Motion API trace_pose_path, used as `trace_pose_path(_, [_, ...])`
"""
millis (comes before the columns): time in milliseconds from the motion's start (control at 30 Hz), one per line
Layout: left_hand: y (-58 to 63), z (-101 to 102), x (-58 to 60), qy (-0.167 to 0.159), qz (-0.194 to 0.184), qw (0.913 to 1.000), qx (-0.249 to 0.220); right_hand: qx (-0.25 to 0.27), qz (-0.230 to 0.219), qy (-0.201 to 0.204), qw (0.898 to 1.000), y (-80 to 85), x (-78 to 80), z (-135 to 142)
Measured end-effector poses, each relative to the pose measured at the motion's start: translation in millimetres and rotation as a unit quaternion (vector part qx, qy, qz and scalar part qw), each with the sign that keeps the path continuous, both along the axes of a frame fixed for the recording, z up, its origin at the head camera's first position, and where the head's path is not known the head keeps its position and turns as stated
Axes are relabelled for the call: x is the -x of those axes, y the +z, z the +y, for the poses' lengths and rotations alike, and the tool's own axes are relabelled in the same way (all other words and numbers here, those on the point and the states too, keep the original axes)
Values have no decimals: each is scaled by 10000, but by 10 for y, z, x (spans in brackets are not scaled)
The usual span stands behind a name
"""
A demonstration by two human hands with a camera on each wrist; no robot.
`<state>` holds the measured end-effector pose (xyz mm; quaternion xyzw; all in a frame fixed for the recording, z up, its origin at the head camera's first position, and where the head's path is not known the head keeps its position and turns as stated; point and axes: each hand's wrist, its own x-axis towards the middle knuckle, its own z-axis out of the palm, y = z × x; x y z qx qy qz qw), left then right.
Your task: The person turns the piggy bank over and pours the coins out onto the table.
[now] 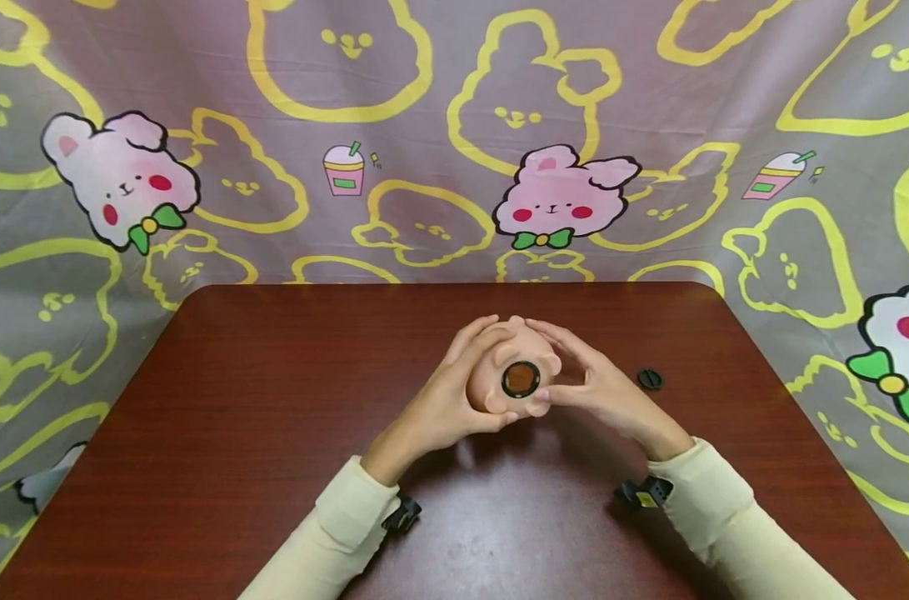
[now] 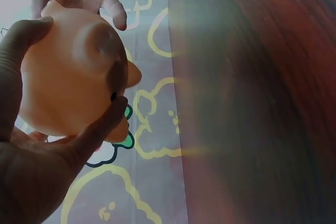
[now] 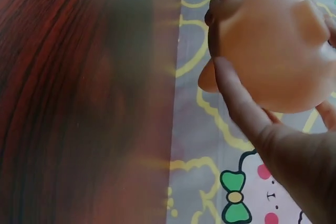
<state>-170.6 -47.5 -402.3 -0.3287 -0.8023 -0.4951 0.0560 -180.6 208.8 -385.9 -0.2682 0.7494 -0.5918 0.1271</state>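
Observation:
Both hands hold a peach-coloured piggy bank (image 1: 487, 382) up over the table, its underside with the stubby feet turned toward the head camera. A round hole with a black rim (image 1: 521, 379) shows in that underside, brownish inside. My left hand (image 1: 448, 387) grips the left side, thumb low and fingers over the top. On the other side, my right hand (image 1: 611, 396) has its thumb near the hole and its fingers at the upper edge. The snout (image 2: 102, 45) and a dark eye appear in the left wrist view. A black round plug (image 1: 651, 379) lies on the table to the right.
The dark red-brown wooden table (image 1: 274, 433) has rounded far corners. Behind it and along its sides hangs a grey-pink curtain (image 1: 424, 125) with yellow outlines and cartoon rabbits. Black camera mounts (image 1: 403, 514) are worn at both wrists, by the cream sleeves (image 1: 357, 504).

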Motion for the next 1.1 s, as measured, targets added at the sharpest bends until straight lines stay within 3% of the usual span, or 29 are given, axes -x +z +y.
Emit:
trace_pose_path(167, [-6, -22, -4, -208, -160, 9995, -200, 333, -108, 381, 9987, -36, 21, -25])
trace_pose_path(433, [0, -46, -13, -383, -334, 9986, -151, 365, 58, 78, 9993, -56, -34, -79])
trace_pose_path(600, [-5, -74, 7, -379, -339, 9986, -152, 287, 487, -194, 9982, -84, -87, -119])
trace_pose_path(733, [2, -93, 24, -453, -743, 9952, -439, 30, 1020, -405, 9940, -119, -138, -150])
trace_pose_path(933, [26, -85, 32, -615, -1653, 9800, -922, -200, 1791, -500, 9824, -115, -196, -195])
trace_pose_path(1100, [13, -115, 32, -1168, -2396, 9539, -1377, -535, 2466, -669, 9653, -91, -219, -225])
